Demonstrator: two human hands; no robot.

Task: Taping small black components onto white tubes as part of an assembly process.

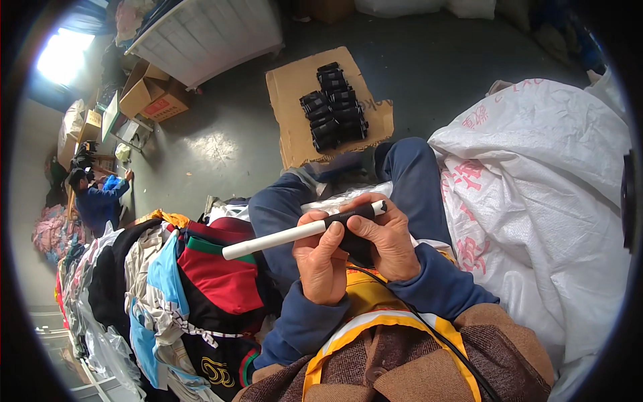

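Note:
Above my lap I hold a slim white tube [271, 241] in both hands, its bare end pointing left. Around the right part of the tube sits a black ribbed piece [352, 214], which looks like fabric; its exact kind is unclear. My left hand [320, 261] is closed round the middle of the tube, thumb at the edge of the black piece. Close beside it, my right hand [388, 241] grips the black piece near the tube's right end. More black material hangs between my hands, partly hidden by the fingers.
Several black bundles [335, 110] lie on a cardboard sheet [288, 100] beyond my knees. Piled clothes [214, 275] crowd my left side; large white woven sacks [522, 167] stand at my right. Behind are a white bin [207, 40] and an open carton [157, 94]. Another person [100, 201] works far left.

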